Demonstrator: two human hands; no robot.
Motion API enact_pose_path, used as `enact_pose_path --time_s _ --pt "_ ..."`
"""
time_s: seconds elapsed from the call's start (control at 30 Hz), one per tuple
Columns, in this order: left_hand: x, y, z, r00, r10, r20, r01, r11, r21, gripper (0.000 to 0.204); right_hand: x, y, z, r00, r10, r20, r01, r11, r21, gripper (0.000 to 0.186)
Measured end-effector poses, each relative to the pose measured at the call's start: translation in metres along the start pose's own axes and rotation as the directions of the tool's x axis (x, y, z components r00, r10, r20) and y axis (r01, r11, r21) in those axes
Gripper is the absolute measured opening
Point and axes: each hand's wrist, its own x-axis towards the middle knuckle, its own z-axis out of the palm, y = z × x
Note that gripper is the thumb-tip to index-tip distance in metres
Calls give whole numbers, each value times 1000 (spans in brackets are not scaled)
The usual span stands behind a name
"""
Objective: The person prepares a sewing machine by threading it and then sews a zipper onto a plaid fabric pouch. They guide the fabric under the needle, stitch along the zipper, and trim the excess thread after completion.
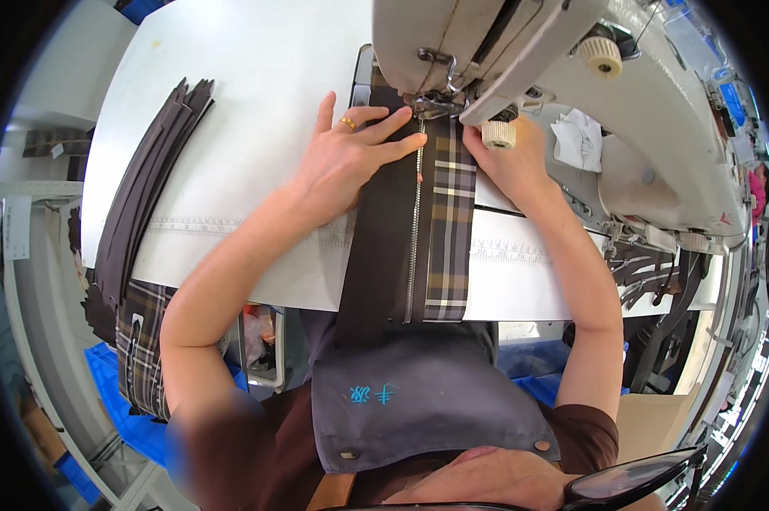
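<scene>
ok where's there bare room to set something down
Widest patch: the white table between the dark strips and left arm. Smaller: right of the plaid cloth beside the zipper, along the near edge. Crowded: under the sewing machine.

I see a brown short-sleeved shirt [585, 433], a turquoise-lettered grey apron [436, 404] with snaps [348, 455], dark-rimmed glasses [636, 479] and a gold ring [348, 123].

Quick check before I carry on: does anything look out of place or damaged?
Maybe the crumpled white scrap right of your right hand: it looks stray, unlike the flat plaid fabric. No damage shows.
</scene>
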Motion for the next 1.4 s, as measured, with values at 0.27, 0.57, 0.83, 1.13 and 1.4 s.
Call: enact_pose_path --time_s 0.27,0.57,0.83,1.13,1.4 --pt "0 -3 7 997 41 -62 -39 999 33 44 -6 -5 0 994 106 10 -106 994 21 9" --pt "0 -3 6 998 46 -53 -44 998 37 44 -2 -1 11 1000 -4 -20 3 1000 -27 10" --pt "-1 -5 4 997 80 -5 -79 992 97 45 -20 -8 -7 977 183 110 -207 934 291 12" --pt "1 -4 3 1000 6 -3 -6 1000 -12 50 -11 -2 -9 981 147 130 -157 985 68 12" --pt "-3 -1 -4 999 20 42 -20 1000 7 50 -14 -1 -9 976 156 149 -167 984 60 11"
